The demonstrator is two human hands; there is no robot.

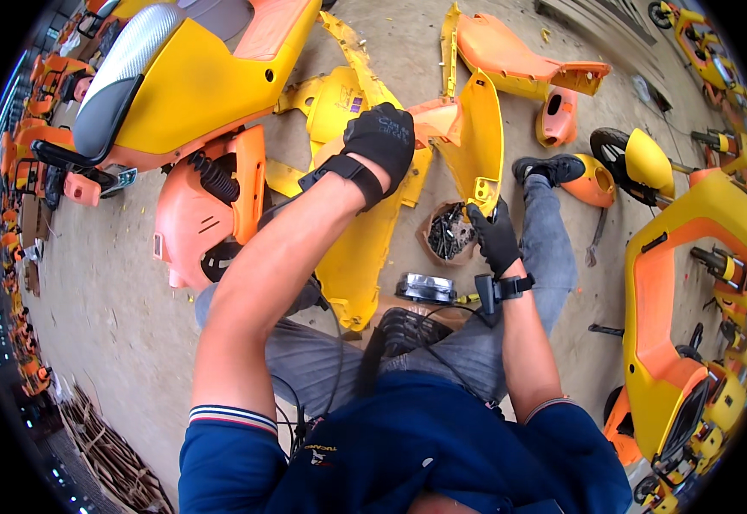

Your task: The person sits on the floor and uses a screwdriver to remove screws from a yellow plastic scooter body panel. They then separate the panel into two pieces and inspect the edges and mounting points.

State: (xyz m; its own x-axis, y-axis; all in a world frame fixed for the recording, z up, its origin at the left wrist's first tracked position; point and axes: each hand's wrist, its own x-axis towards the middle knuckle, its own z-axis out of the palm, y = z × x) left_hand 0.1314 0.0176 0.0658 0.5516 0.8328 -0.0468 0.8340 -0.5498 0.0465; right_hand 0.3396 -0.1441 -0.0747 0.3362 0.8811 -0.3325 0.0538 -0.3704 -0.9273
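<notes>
My left hand (pixel 380 141), in a black glove, is closed like a fist above the yellow scooter body panels. What its fingers hold, if anything, is hidden. My right hand (pixel 495 236), gloved too, grips the lower end of a curved yellow panel (pixel 481 128) that stands tilted with an orange piece (pixel 436 120) beside it. A long yellow panel (pixel 349 270) lies between my legs and the left forearm. Close to the right hand sits a box of small dark fasteners (pixel 451 233). Below that is a round shiny part (pixel 425 288) with a yellow-handled tool (pixel 468 298).
A large yellow scooter body with a grey front (pixel 194 86) stands at the upper left, above a pink-orange shell (pixel 194 231). An orange-topped panel (pixel 502 51) lies at the far side. A yellow-orange frame (pixel 656 317) stands at the right. Bundled sticks (pixel 108 445) lie lower left.
</notes>
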